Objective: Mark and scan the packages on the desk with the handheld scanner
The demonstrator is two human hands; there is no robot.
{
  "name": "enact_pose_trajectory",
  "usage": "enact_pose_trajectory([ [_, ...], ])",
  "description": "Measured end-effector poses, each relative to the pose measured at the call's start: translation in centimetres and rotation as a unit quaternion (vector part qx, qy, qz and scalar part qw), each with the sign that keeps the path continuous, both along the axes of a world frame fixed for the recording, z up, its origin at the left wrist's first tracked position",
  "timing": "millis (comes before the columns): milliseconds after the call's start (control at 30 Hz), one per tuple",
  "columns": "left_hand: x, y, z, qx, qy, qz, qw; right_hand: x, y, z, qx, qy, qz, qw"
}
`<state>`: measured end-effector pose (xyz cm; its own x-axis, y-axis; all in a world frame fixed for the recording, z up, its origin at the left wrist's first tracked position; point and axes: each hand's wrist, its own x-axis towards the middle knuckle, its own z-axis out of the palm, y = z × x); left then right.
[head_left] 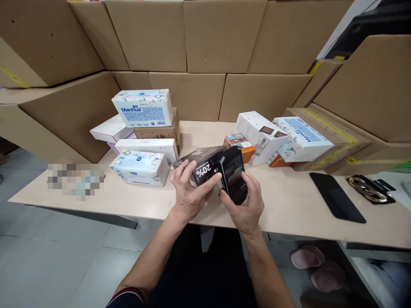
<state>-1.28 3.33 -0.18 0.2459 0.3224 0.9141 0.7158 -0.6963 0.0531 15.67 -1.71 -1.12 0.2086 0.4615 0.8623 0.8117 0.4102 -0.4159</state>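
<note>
My left hand (186,194) grips the near end of a dark brown box (205,167) printed with a white "20%", its thumb lying along the front. My right hand (246,207) is closed around a black phone-like handheld device (235,173) with a chunky edge, tilted against the right side of the dark box. The device's front looks dark and glossy; I cannot make out anything displayed. Just behind them sits a small orange box (245,149), partly covered by the device. A white box (260,137) leans beside it.
On the left stand Manhua tissue packs (143,109), (139,167) and a white box (146,147) with red edges. Another tissue pack (303,137) lies right. A black flat slab (337,196) and a gold-ringed packaged item (370,190) lie near the right edge. Cardboard boxes (189,96) wall the back.
</note>
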Motion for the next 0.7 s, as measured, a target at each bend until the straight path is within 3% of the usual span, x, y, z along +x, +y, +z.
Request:
enact_pose_trajectory([
  [200, 0.02, 0.02, -0.38, -0.001, -0.003, 0.002, 1.0, -0.16, -0.03, 0.04, -0.006, -0.004, -0.007, 1.0],
  [433, -0.46, 0.27, -0.47, -0.004, -0.04, -0.071, 0.997, -0.69, -0.08, -0.05, 0.018, -0.025, -0.025, 0.999],
  [700, -0.85, 0.59, -0.28, 0.014, -0.063, -0.099, 0.993, -0.54, -0.1, -0.2, 0.034, -0.042, -0.056, 0.997],
])
